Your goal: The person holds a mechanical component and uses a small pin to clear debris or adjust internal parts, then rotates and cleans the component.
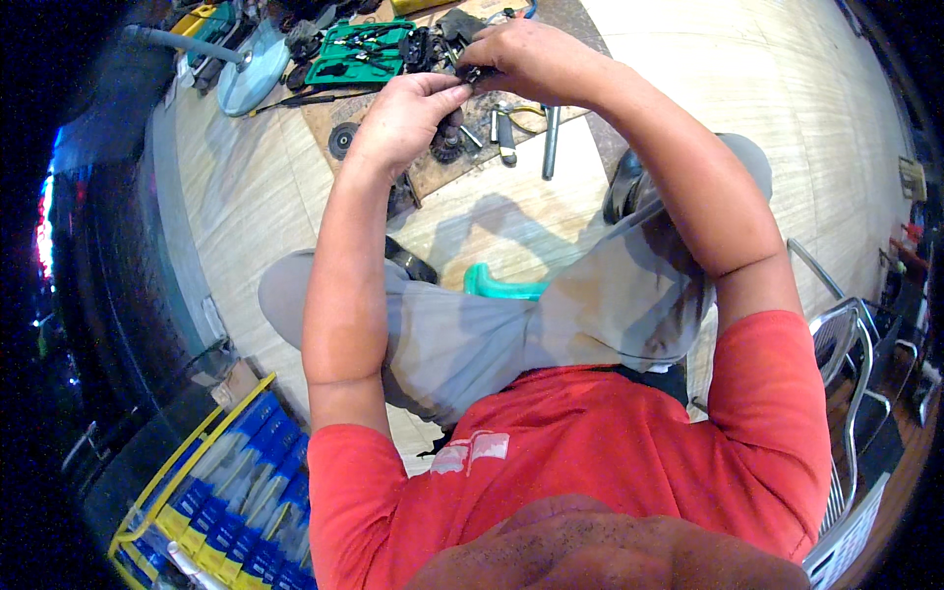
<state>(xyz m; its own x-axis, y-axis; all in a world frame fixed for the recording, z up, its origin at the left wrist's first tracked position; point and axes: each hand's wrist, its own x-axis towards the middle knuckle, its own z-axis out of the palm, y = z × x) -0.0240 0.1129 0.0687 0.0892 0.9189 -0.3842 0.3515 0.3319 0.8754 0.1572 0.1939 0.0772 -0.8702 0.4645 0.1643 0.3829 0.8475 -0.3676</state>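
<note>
My left hand (401, 120) and my right hand (529, 61) meet at the top middle, over a work board (433, 181) on the floor. Both have their fingers closed in a pinch around a small dark part, mostly hidden by the fingers. Just below the left hand lies a dark toothed round part (446, 149). Near the right hand are pliers with yellow and black handles (505, 140) and a grey metal tube (551, 144). A black disc (343, 140) rests left of my left wrist.
Behind my hands an open green tool case (362, 55) holds several black tools. A round pale-blue object with a grey stem (254, 77) is at the far left. Between my legs shows a green plastic piece (500, 282). A yellow rack (193, 454) stands lower left, a metal chair (854, 344) right.
</note>
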